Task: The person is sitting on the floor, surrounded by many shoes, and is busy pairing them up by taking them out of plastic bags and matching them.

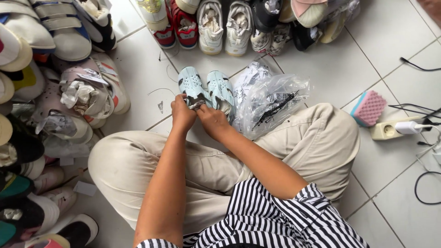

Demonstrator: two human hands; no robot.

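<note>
Head view: I see left hand (183, 115) and right hand (212, 120) together, fingers (195, 104) clenched on heels of pair of small pale-blue perforated rubber shoes (206, 88) lying on white tiled floor (321, 64). Crumpled clear plastic bag with black print (271, 104) just right of shoes. Pink ridged sponge (369, 108) further right.

Head camera, looking straight down.
It's close above the lap, facing the white tiled floor (330, 69) ahead of the knees.
</note>
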